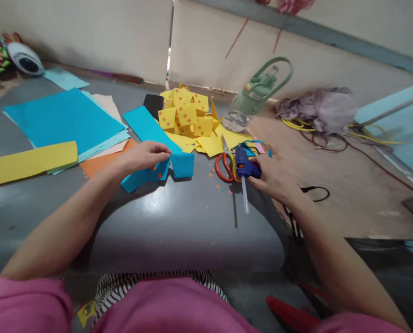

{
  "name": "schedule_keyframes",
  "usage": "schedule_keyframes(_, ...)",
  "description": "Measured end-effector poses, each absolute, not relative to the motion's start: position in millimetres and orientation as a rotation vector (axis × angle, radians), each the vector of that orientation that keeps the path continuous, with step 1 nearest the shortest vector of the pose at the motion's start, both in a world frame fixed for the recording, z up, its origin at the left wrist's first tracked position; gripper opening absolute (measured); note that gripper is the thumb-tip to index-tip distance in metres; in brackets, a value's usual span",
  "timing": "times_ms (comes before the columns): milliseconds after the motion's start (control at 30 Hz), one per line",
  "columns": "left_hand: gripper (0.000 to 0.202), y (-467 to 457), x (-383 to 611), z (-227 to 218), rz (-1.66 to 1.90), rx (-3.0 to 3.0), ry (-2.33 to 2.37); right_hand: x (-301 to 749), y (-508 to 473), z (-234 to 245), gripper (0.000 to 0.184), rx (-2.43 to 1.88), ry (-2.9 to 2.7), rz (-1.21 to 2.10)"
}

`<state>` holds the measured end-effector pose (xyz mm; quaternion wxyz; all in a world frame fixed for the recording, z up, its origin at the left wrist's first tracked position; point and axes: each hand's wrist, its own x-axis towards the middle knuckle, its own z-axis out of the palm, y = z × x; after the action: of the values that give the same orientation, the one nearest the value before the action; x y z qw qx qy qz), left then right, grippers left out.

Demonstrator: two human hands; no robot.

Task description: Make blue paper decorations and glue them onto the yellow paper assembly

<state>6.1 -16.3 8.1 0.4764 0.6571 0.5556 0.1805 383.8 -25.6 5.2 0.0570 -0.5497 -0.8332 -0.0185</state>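
My left hand (147, 155) pinches a small folded piece of blue paper (183, 165) near the middle of the grey table. Under that hand lies more blue paper (137, 179) with a few small orange bits on it. My right hand (270, 175) is wrapped round the handle of a dark blue glue gun (243, 163), its clear glue stick pointing toward me. Just left of the glue gun rest scissors (223, 166) with red and yellow handles, partly hidden by it. A long blue paper strip (151, 129) lies beyond my left hand.
Yellow paper pieces with orange squares (186, 113) are heaped at the back. A green-topped bottle (248, 101) stands behind the scissors. Blue sheets (64, 122) and a yellow strip (29, 162) lie at left. Cables and grey cloth (320, 108) sit at right.
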Motion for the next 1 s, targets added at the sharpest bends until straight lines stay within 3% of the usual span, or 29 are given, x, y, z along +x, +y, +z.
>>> schedule_keyframes(167,0.025,-17,5,8,0.469,1.575,1.345,365,-40,13,0.032,-1.672,-2.370,0.039)
schedule_keyframes(300,0.026,-16,5,8,0.475,1.555,1.306,328,-67,21,0.040,-1.579,-2.266,0.435)
schedule_keyframes(433,0.024,-17,6,10,0.459,1.556,1.292,295,-79,31,0.034,-1.419,-2.356,0.735)
schedule_keyframes(1000,0.020,-18,7,8,0.497,1.607,1.187,266,-71,34,0.034,-1.441,-2.456,0.722)
